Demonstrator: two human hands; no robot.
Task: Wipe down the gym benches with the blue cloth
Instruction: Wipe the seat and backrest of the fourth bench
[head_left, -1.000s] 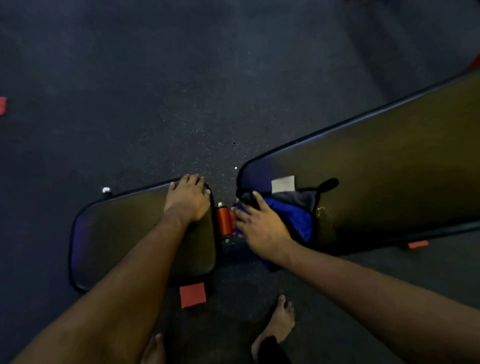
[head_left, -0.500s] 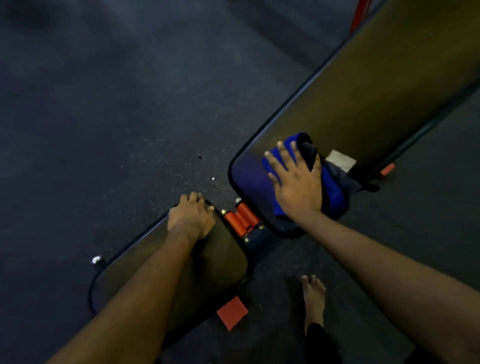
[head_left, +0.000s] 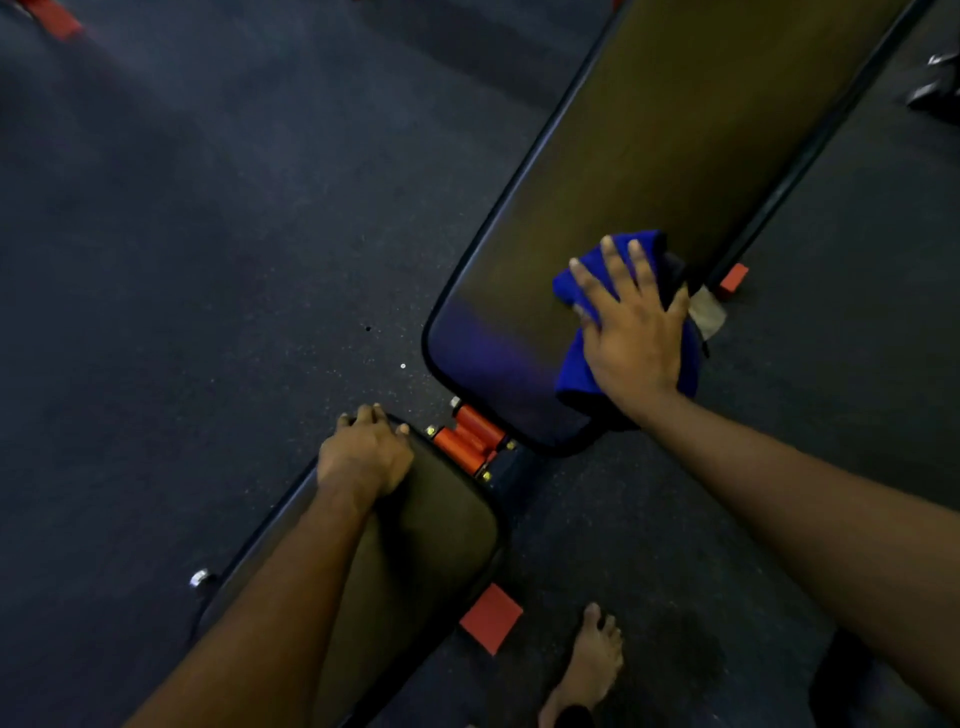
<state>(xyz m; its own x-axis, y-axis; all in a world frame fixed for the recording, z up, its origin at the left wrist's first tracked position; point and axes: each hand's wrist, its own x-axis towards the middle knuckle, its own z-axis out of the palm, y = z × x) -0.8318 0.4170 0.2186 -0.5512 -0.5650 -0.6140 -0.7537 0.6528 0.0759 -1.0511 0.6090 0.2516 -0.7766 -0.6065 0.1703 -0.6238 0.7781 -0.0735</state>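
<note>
Fingers (head_left: 618, 273) splayed flat, right hand (head_left: 636, 348) slid blue cloth (head_left: 571, 376) up backrest (head_left: 649, 130); left hand (head_left: 363, 457) still grips seat (head_left: 441, 535).

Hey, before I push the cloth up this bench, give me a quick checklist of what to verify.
1. Cloth under palm: ok, right hand lies flat on the blue cloth.
2. Cloth on the back pad: ok, though part hangs over its right edge.
3. Left hand braced on the seat pad: ok.
4. Pad ahead free of objects: ok.
5. Pad surface clean: cannot tell, too dim.
6. Bare foot clear of the bench: ok.
</note>
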